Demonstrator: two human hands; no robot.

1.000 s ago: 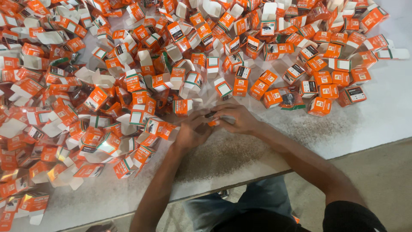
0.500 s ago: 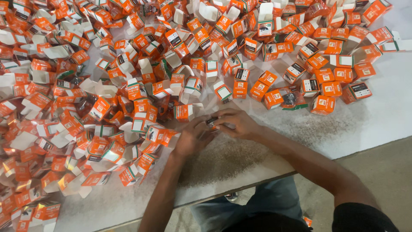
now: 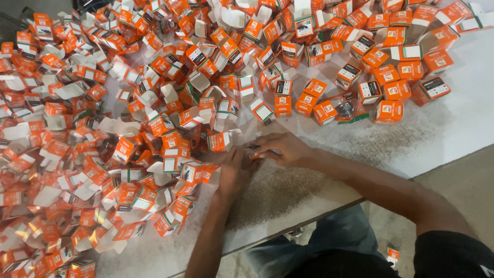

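Orange and white cardboard fills most of the view: a heap of small cartons spreads across a white table, thickest at the left and along the far edge, thinning toward the right. Many cartons lie open with pale flaps raised; others are closed and lie on their sides. A person seated at the near edge reaches both forearms up onto the table, and the two hands meet near the middle of the scene, at the near rim of the heap. The left hand comes in from below, forearm nearly straight up the frame, wrist bent slightly, fingers curled inward toward the other hand. The right hand comes in from the lower right, forearm running on a long diagonal across a bare, speckled patch of table, palm down, fingers bent and drawn together. Between the fingertips of both hands sits a small orange carton, mostly hidden; both hands appear closed around it, though the exact grip cannot be made out. Just to the left of the hands lies an open carton with a white flap. A loose row of closed cartons sits farther right, well apart from the hands. Below the table edge show blue trousers, a black sleeve and a grey floor.
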